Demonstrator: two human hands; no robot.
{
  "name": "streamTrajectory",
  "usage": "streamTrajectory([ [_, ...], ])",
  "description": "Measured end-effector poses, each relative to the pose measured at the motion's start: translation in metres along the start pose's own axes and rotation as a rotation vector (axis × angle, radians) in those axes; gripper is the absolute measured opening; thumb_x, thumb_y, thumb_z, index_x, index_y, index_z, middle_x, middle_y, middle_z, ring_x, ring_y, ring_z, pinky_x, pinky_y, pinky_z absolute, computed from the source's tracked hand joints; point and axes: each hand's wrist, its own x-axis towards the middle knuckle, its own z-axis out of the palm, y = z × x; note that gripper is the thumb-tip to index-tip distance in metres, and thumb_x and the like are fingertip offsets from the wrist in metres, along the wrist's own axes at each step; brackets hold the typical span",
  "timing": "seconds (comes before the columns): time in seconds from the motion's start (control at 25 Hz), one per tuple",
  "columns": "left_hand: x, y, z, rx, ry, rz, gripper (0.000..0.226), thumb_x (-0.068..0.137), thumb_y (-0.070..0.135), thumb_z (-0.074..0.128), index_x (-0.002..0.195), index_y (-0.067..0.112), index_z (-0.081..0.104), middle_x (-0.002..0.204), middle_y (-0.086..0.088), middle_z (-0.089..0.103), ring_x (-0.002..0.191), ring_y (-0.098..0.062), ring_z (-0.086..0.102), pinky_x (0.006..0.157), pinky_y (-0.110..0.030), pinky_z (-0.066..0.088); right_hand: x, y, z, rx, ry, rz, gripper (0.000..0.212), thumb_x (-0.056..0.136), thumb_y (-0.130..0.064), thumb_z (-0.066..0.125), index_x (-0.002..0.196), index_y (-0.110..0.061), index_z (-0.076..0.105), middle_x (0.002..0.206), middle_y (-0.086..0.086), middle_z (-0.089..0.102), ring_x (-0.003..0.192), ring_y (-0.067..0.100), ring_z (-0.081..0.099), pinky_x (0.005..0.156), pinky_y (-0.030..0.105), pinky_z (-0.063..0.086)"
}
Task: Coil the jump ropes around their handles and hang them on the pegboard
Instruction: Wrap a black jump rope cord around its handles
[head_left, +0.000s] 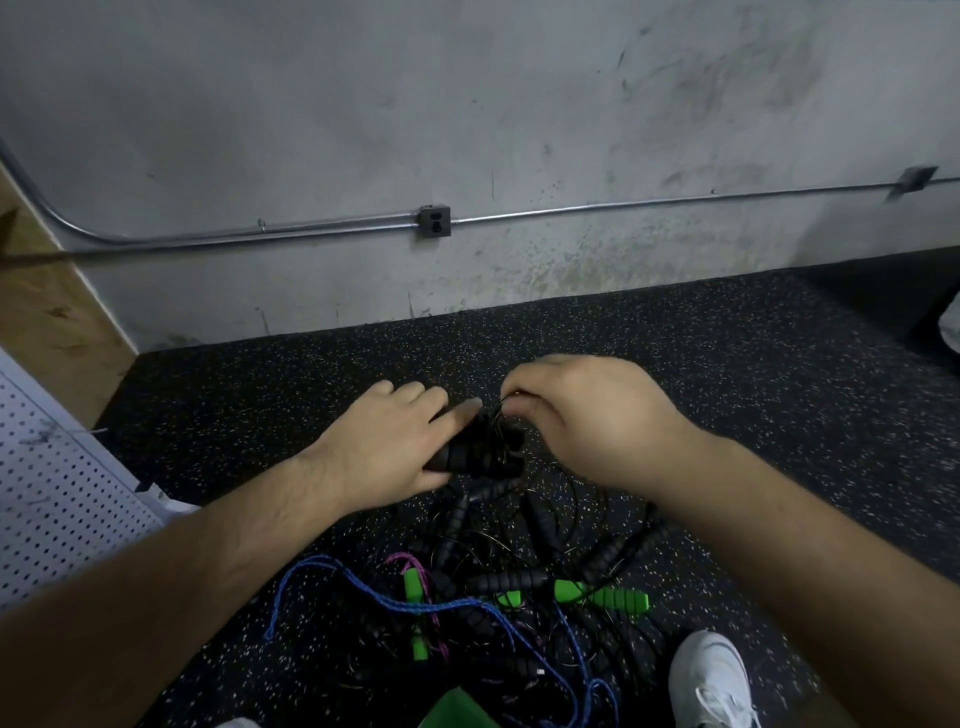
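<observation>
Head view: a pair of black handles (475, 453) with ribbed grips, laid side by side, is held above the floor at frame centre, between both hands. The left hand (387, 441) grips the handles from the left, with the fingers curled over the top and the thumb lying along the upper side. A thin black cord (497, 415) is wound in several turns around the handles at their right end. The right hand (587, 415) is closed on this cord, fingers curled, and pinches it just above the wound section; the exact finger contact is hidden behind the knuckles. Directly below the hands, a loose pile of jump ropes (519, 561) lies tangled on the floor. The pile contains further black ribbed handles, green handles (602, 595), a blue braided rope (363, 590) looping out to the left, and a pink rope (415, 569) beside one green handle. A white shoe (711, 680) stands at the lower right, just beside the edge of the pile. A green object (457, 709) is cut off by the bottom edge; its type cannot be determined. The floor (753, 395) is black rubber with light speckles. A white pegboard (57, 493) occupies the left edge, well apart from the held handles. A grey concrete wall (363, 104) rises behind, carrying a metal conduit (623, 204) and an outlet box (435, 222).
</observation>
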Motion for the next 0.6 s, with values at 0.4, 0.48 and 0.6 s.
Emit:
streamTrajectory([
  [0.4, -0.007, 0.021, -0.052, -0.521, 0.053, -0.008, 0.077, 0.083, 0.058, 0.05, 0.148, 0.019, 0.039, 0.132, 0.006, 0.055, 0.121, -0.01, 0.052, 0.11, -0.027, 0.036, 0.016, 0.059, 0.052, 1.046, -0.077, 0.206, 0.011, 0.094, -0.004, 0.064, 0.085, -0.01, 0.066, 0.086, 0.006, 0.065, 0.076, 0.013, 0.06, 0.074, 0.029, 0.05],
  [0.48, -0.008, 0.018, -0.054, -0.572, 0.044, -0.034, 0.076, 0.087, 0.055, 0.05, 0.153, 0.02, 0.031, 0.135, 0.007, 0.05, 0.124, -0.009, 0.047, 0.113, -0.028, 0.032, 0.01, 0.049, 0.06, 1.134, -0.106, 0.217, 0.014, 0.092, 0.01, 0.06, 0.087, -0.003, 0.062, 0.083, 0.005, 0.062, 0.072, 0.009, 0.061, 0.069, 0.022, 0.05],
  [0.6, -0.003, 0.006, -0.045, -0.497, 0.055, -0.098, 0.078, 0.09, 0.058, 0.052, 0.155, 0.021, 0.029, 0.134, 0.005, 0.05, 0.122, -0.014, 0.05, 0.111, -0.037, 0.042, 0.002, 0.017, 0.076, 1.006, -0.24, 0.395, 0.025, 0.105, -0.013, 0.047, 0.083, -0.01, 0.059, 0.072, 0.002, 0.059, 0.066, 0.015, 0.055, 0.062, 0.024, 0.049],
])
